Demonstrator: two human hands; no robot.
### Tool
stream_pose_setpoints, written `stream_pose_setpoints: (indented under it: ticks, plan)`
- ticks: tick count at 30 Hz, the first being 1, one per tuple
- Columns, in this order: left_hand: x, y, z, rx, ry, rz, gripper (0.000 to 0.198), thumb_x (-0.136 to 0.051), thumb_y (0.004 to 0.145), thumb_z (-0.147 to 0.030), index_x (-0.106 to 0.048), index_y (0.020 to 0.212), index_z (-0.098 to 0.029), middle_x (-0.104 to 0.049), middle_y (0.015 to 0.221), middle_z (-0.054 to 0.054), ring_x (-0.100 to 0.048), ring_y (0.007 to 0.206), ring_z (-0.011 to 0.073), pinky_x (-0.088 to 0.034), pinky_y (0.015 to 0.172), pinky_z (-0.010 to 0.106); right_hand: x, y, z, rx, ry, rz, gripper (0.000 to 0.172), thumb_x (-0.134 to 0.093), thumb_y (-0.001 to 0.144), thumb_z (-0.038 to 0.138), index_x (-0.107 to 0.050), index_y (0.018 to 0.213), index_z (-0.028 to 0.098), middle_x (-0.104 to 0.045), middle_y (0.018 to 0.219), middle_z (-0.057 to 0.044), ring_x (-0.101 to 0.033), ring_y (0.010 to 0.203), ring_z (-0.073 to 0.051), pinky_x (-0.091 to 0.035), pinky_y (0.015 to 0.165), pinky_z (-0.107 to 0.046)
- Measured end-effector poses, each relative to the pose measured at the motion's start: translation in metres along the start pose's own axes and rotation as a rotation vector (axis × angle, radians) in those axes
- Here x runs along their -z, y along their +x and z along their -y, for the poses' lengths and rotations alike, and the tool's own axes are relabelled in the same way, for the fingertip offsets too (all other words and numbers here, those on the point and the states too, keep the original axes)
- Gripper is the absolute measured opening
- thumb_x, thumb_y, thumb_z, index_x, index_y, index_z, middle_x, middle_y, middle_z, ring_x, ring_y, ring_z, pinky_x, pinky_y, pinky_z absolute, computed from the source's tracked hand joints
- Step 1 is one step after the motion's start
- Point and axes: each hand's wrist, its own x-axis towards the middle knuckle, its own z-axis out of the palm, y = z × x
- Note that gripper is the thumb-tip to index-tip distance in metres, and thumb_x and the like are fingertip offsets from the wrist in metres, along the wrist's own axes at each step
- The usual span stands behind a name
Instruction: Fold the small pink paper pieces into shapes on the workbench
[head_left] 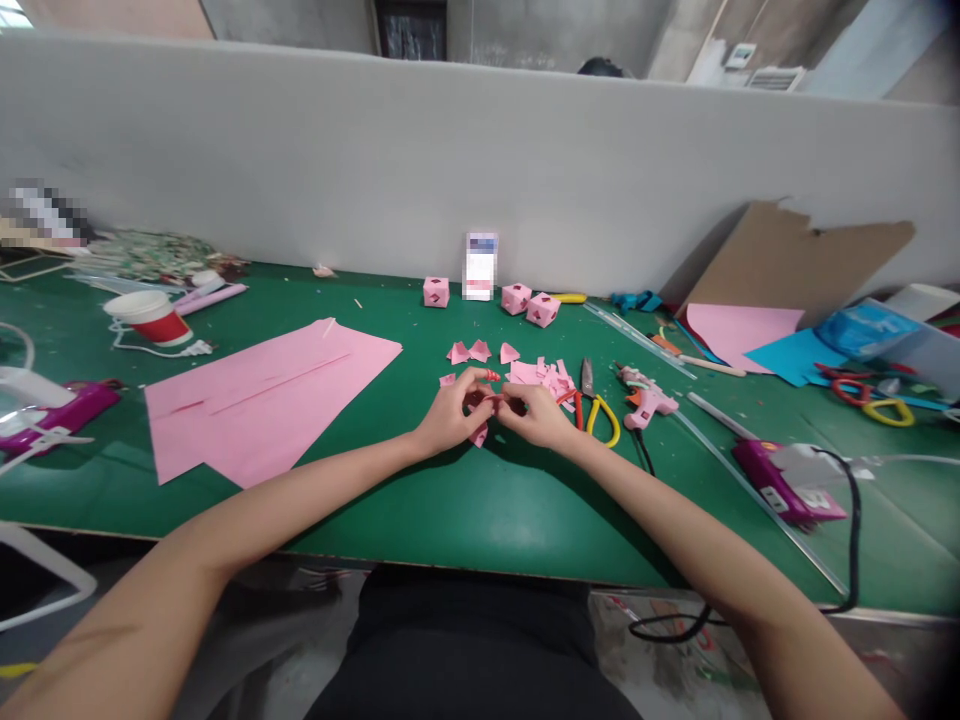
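Left hand [452, 412] and right hand [537, 414]: fingertips pinched narrow on a folded pink paper piece [479, 434], located between them. Three paper cubes [442, 292] with diamond cutouts: 12 o'clock. Smooth, tapered cup [150, 315]: between 9 and 10 o'clock; contents not discernible.

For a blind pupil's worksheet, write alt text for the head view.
A person's left hand and right hand pinch a small pink paper piece over a green tabletop. Three pink paper cubes sit beyond; a pink plastic glue gun lies to the right.
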Motion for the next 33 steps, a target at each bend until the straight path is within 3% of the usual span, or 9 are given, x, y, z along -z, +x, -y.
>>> stream_pose_setpoints:
  ticks: [10, 17, 25, 33]
  plan:
    - [-0.001, 0.003, 0.004, 0.062, -0.067, -0.075, 0.029, -0.058, 0.088, -0.028, -0.052, 0.114, -0.016, -0.069, 0.097, 0.007, -0.069, 0.086, 0.0180, -0.056, 0.076, 0.030, -0.005, 0.001, -0.003, -0.031, -0.007, -0.190, 0.025, -0.044, 0.088, 0.030, -0.039, 0.064, 0.021, -0.040, 0.056, 0.004, -0.039, 0.054, -0.012, -0.027, 0.053, -0.025]
    - [0.001, 0.005, 0.007, 0.129, -0.079, -0.127, 0.028, -0.057, 0.088, -0.027, -0.052, 0.113, -0.016, -0.066, 0.089, 0.004, -0.066, 0.073, 0.0144, -0.055, 0.066, 0.026, -0.007, 0.002, -0.008, -0.116, 0.152, -0.061, 0.030, -0.044, 0.094, 0.045, -0.050, 0.077, 0.020, -0.055, 0.067, 0.001, -0.049, 0.061, -0.014, -0.037, 0.057, -0.025]
    - [0.000, 0.002, 0.001, 0.039, -0.010, -0.068, 0.025, -0.056, 0.089, -0.030, -0.053, 0.110, -0.016, -0.069, 0.091, 0.006, -0.067, 0.077, 0.0158, -0.055, 0.071, 0.029, -0.005, 0.002, -0.013, -0.119, 0.156, 0.033, 0.029, -0.044, 0.090, 0.037, -0.056, 0.073, 0.017, -0.052, 0.060, 0.002, -0.046, 0.056, -0.013, -0.033, 0.054, -0.024]
    - [-0.001, 0.002, -0.005, -0.009, 0.055, -0.064, 0.026, -0.056, 0.089, -0.029, -0.053, 0.112, -0.017, -0.069, 0.098, 0.007, -0.068, 0.090, 0.0184, -0.055, 0.077, 0.030, -0.012, 0.001, -0.003, -0.137, 0.177, -0.070, 0.026, -0.047, 0.084, 0.034, -0.058, 0.069, 0.016, -0.042, 0.057, 0.004, -0.037, 0.053, -0.011, -0.026, 0.050, -0.024]
